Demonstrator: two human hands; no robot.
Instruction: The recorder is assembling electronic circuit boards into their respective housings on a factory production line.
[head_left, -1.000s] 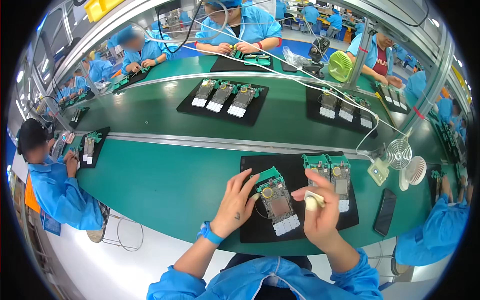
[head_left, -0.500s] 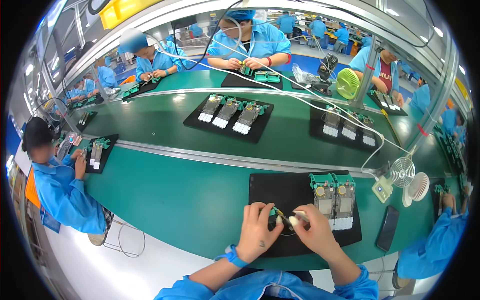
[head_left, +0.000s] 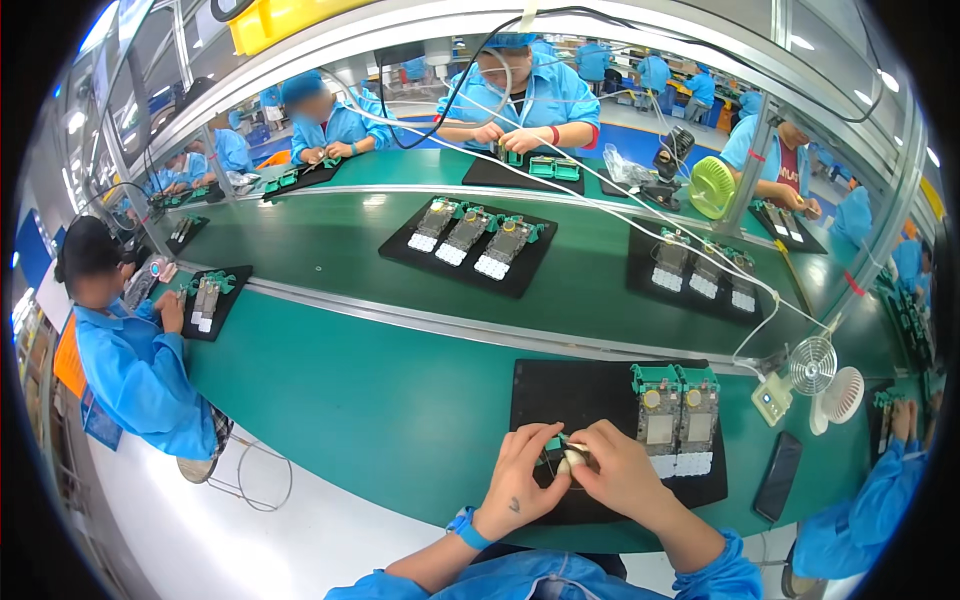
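Observation:
Above the black mat (head_left: 570,385), my two hands meet over a small green part (head_left: 556,442), mostly hidden by my fingers. My left hand (head_left: 518,488) pinches its side between thumb and fingers. Closed too, my right hand (head_left: 620,470) presses its fingertips against the part; what exactly they hold is covered. Pale finger covers (head_left: 572,460) show on fingertips there. To the right on the mat lie two circuit boards (head_left: 658,428) side by side, each with a green frame at its top end, a round yellow piece and a white keypad-like lower section.
A dark phone (head_left: 778,476) lies right of the mat, below a small white fan (head_left: 838,394). Beyond a metal rail, the green conveyor (head_left: 330,240) carries mats with boards (head_left: 468,240). Co-workers (head_left: 130,350) sit around; white cables (head_left: 600,195) hang across.
My right hand has moved in closer to my left, its fingers now bent over the small part. The whole view has shifted slightly.

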